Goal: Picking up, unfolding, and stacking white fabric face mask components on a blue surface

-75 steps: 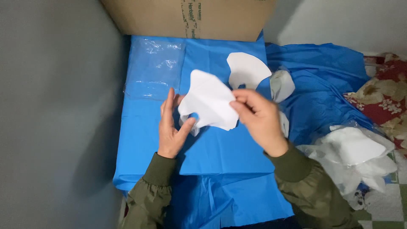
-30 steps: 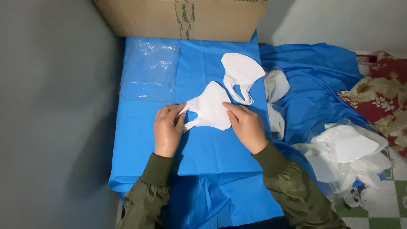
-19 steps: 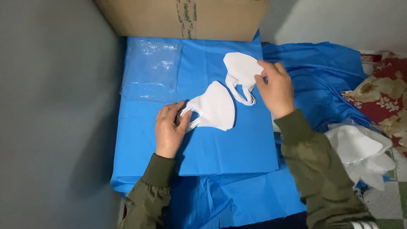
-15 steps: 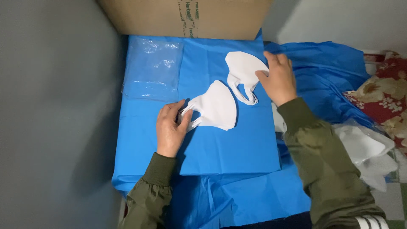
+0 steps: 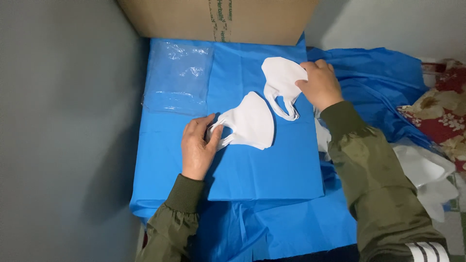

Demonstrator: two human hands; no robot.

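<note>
Two masks are lying on the sheet (image 5: 242, 170). The near mask (image 5: 250, 121) is sitting by the left hand (image 5: 196, 145). The far mask (image 5: 280, 80) is sitting behind it, under the right hand (image 5: 318, 87). A box (image 5: 218, 19) is standing behind both.

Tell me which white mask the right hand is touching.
The far mask, nearest the cardboard box; the right hand rests on its edge. The left hand touches the near one.

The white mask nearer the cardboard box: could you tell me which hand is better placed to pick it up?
Probably the right hand: its fingers already rest on the far white mask, while the left hand touches the nearer white mask.
</note>
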